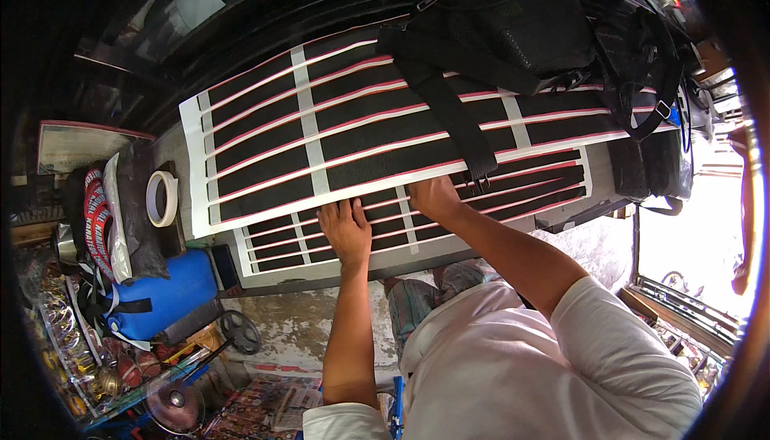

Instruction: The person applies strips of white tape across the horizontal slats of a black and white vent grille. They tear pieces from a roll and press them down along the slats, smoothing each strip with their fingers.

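Observation:
A large white sheet [195, 169] bears long black bands edged in red, crossed by pale tape strips [310, 121]. It overlaps a second, smaller striped sheet [245, 253] on the grey tabletop [337, 268]. My left hand [348, 229] lies palm down on the lower sheet, its fingertips at the upper sheet's near edge. Further right, my right hand [436, 198] is bent at that same edge, fingers partly hidden; whether it grips anything cannot be told. A black strap [448, 115] with a buckle end hangs from a black bag [505, 25] across the upper sheet.
A roll of masking tape [162, 198] stands at the table's left, near plastic-wrapped items [129, 217] and a blue container [165, 292]. A dark phone-like object [225, 267] lies by the left edge. Below left are a fan [175, 399] and a handwheel [240, 332].

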### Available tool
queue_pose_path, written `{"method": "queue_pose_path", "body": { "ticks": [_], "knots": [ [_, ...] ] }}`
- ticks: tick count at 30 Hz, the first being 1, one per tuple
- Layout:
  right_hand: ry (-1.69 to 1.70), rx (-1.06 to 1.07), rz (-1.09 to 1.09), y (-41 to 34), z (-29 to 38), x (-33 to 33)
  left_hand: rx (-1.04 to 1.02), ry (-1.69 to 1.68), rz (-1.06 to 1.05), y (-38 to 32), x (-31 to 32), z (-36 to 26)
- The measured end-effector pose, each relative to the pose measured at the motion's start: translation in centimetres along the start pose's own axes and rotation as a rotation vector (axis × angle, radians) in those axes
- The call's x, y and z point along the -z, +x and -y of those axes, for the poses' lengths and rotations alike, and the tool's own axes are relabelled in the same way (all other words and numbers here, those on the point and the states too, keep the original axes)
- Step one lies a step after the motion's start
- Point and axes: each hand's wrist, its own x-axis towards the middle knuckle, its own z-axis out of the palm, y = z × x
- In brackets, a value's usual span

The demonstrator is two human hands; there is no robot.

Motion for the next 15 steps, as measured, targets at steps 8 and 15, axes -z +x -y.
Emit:
{"method": "queue_pose_path", "body": {
  "ticks": [8, 15],
  "knots": [
    [0.073, 0.081, 0.003, -2.4, 1.0, 3.7, -0.059, 0.053, 0.166, -1.0, -0.6, -1.1],
    [0.106, 0.109, -0.096, -2.4, 0.8, 4.0, -0.163, -0.099, 0.193, -0.5, -2.1, -5.6]
  ]
}}
